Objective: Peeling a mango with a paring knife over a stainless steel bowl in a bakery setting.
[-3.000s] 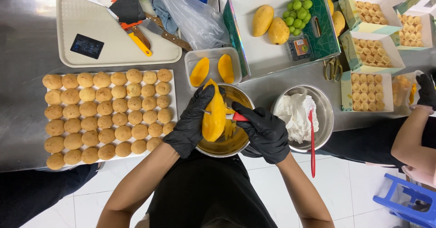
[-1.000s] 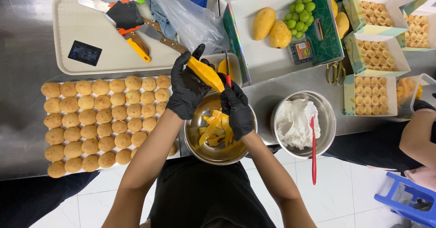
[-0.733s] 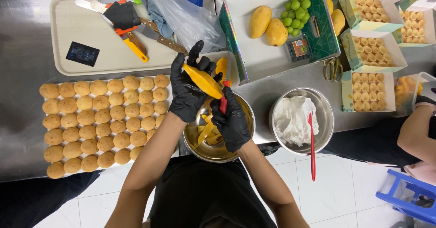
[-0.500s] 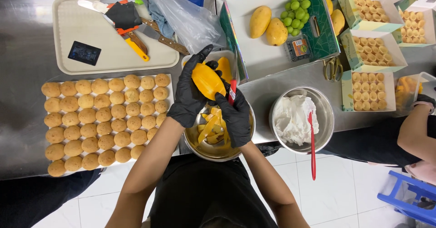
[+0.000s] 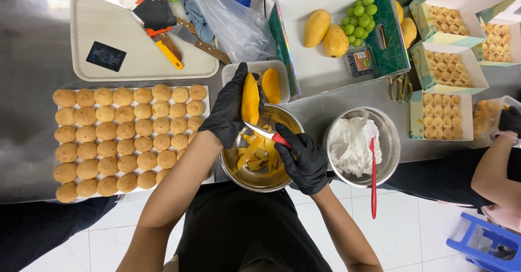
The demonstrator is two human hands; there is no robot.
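My left hand (image 5: 227, 111), in a black glove, holds a peeled yellow mango (image 5: 250, 98) upright over a steel bowl (image 5: 233, 170) that holds strips of mango peel (image 5: 253, 154). Just below the fruit, my right hand (image 5: 305, 158), also in a black glove, grips a small knife with a red handle (image 5: 268, 135), its blade touching the mango's lower end. Behind the bowl a clear tub (image 5: 279, 67) contains a peeled mango half (image 5: 271, 85).
Rows of round golden puffs (image 5: 125, 136) cover a sheet at left. A beige tray (image 5: 92, 36) holds knives. At right: a bowl of white cream (image 5: 353, 144) with a red spatula (image 5: 373, 177), a box of whole mangoes (image 5: 325, 33) and green grapes (image 5: 358, 17), boxes of tart shells (image 5: 442, 109), another person's gloved hand (image 5: 510, 121).
My left hand has turned the mango from lying slanted to standing upright over the bowl. The knife has moved from the fruit's side to its lower end. More peel lies in the bowl.
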